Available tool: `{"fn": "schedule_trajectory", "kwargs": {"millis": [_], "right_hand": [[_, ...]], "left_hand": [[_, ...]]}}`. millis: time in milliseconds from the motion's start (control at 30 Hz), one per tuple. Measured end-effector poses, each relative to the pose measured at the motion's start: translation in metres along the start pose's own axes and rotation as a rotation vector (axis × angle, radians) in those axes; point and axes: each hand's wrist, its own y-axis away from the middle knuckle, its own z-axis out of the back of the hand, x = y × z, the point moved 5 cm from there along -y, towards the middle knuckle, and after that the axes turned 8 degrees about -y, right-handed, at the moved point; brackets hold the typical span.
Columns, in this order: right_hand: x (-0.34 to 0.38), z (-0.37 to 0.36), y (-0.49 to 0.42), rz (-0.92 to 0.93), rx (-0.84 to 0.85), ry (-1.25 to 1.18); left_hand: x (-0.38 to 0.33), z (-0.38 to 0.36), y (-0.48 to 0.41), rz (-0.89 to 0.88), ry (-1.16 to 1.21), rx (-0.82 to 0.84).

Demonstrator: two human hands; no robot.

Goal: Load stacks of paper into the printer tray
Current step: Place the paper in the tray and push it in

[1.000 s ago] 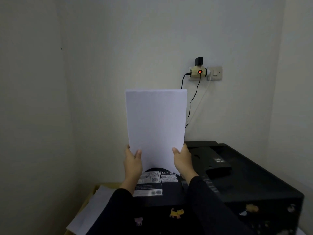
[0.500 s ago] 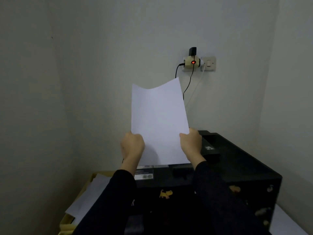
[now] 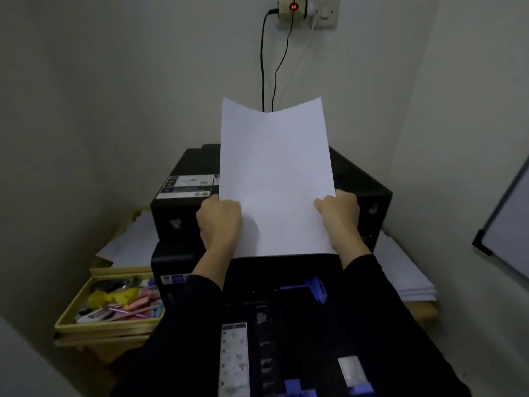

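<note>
Paper: a white stack of paper [image 3: 274, 181] is held upright above the black printer [image 3: 183, 222], its top edge bent into a curve and its bottom edge just over the open tray
Left hand: the left hand [image 3: 219, 222] is clenched on the lower left edge of the paper, thumb on the near face
Right hand: the right hand [image 3: 339, 216] grasps the lower right edge in the same way; both arms wear dark sleeves
Printer tray: the printer tray [image 3: 286, 333] is pulled out toward the person, with blue guides [image 3: 316, 287] inside; no sheet lies in it
Left side: a yellow box [image 3: 106, 325] with pens and small things stands near the left edge of the worktop
Right side: loose white sheets [image 3: 406, 273] lie beside the printer, at the right edge
Wall: a socket with a red light [image 3: 292, 6] is above, and black cables hang down from it
</note>
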Motion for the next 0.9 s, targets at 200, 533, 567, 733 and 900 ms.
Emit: {"fn": "schedule_trajectory", "kwargs": {"millis": [200, 533, 567, 733, 900], "right_hand": [[-0.079, 0.048, 0.041, -0.067, 0.013, -0.039], [-0.187, 0.08, 0.098, -0.301, 0.124, -0.028], [-0.194, 0.081, 0.101, -0.333, 0.141, -0.005], [-0.207, 0.08, 0.103, -0.537, 0.192, 0.127], [-0.206, 0.079, 0.102, -0.662, 0.252, 0.256]], "left_hand": [[0.063, -0.019, 0.089, 0.138, 0.277, 0.009], [0.16, -0.041, 0.173, 0.348, 0.229, 0.061], [0.165, -0.041, 0.179, 0.379, 0.198, 0.054], [0.183, -0.043, 0.189, 0.522, -0.061, 0.135], [0.191, -0.047, 0.182, 0.513, -0.345, 0.3]]}}
